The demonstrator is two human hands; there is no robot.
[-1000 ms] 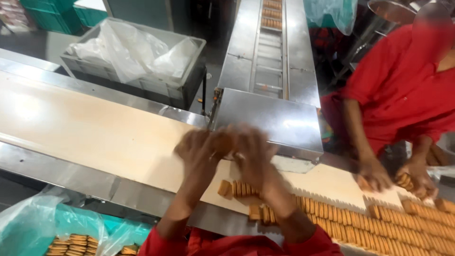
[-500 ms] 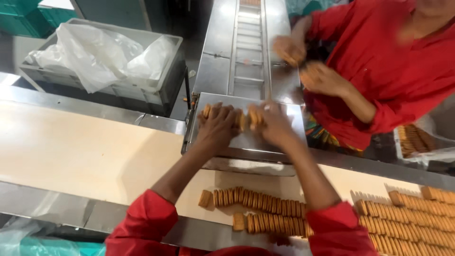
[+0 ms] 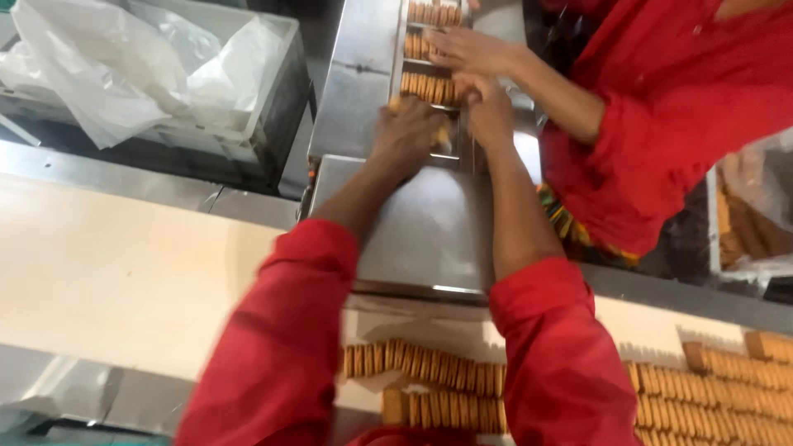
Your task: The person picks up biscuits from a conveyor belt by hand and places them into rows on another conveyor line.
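Left hand (image 3: 406, 132) presses a blurred tan biscuit stack (image 3: 442, 136).

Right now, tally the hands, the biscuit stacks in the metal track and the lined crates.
Hands: 3 (left hand, right hand, co-worker's hand)
Biscuit stacks in the metal track: 3
Grey crate with plastic liner: 1
Total: 7

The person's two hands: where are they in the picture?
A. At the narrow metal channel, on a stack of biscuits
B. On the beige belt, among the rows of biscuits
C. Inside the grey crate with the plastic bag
A: the left hand and right hand reach over the metal plate to the stack of biscuits in the channel.
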